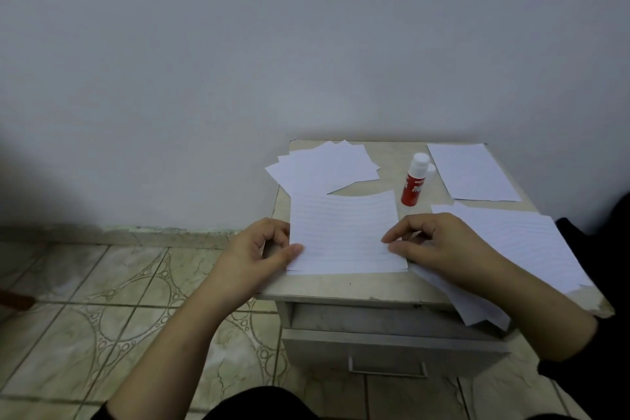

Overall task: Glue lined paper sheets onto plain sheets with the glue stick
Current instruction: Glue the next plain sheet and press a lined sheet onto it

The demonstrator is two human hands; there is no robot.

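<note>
A lined sheet [344,232] lies on the small table [341,288] near its front left, stacked on another sheet whose edge shows beneath it. My left hand [259,256] pinches its left edge between thumb and fingers. My right hand [439,245] presses fingertips on its right edge. The red glue stick [413,181] with a white cap stands upright behind the sheet, untouched. A fan of plain sheets [324,167] lies at the back left. More lined sheets [531,242] lie at the right, under my right wrist.
One sheet [472,172] lies at the back right corner. A half-open drawer [392,348] with a metal handle sits under the tabletop. The table stands against a white wall [306,44]; patterned floor tiles [102,300] spread to the left.
</note>
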